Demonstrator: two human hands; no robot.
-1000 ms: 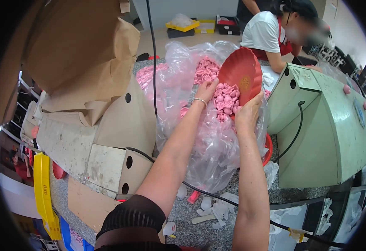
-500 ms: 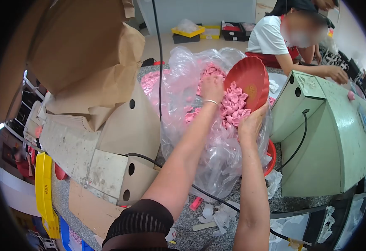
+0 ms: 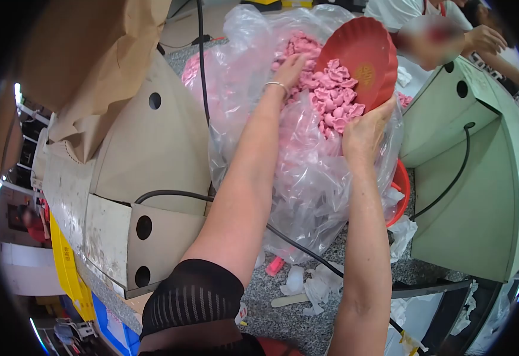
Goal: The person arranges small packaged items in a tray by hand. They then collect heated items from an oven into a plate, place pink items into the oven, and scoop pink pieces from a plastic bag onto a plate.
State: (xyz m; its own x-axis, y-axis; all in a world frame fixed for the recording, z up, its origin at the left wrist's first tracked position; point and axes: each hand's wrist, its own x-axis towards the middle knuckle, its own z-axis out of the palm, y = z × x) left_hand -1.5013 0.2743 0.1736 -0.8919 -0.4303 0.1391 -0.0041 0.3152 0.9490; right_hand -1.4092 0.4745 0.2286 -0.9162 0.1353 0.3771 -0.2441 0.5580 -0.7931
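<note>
A red fluted plate (image 3: 373, 50) with a gold emblem is tilted on its side over a large clear plastic bag (image 3: 307, 219). My right hand (image 3: 367, 132) grips its lower rim. Small pink moulded pieces (image 3: 335, 98) lie heaped on the plate's lower edge and at the bag's mouth. My left hand (image 3: 290, 71), with a bracelet at the wrist, reaches over the pink pieces in the bag, fingers stretched out; its fingertips are at the heap's edge. Whether it touches any piece is hard to tell.
Pale metal housings stand left (image 3: 152, 148) and right (image 3: 467, 178), with black cables (image 3: 307, 252) crossing the speckled worktop. A red basin (image 3: 399, 196) sits behind the bag's right side. Brown paper (image 3: 108, 71) hangs at upper left. A co-worker's hand (image 3: 486, 40) is at upper right.
The view has shifted, so the bag and plate sit higher. My left hand has drawn back leftward from the pink pieces beside the plate, and its fingers now show extended. The right hand keeps its hold.
</note>
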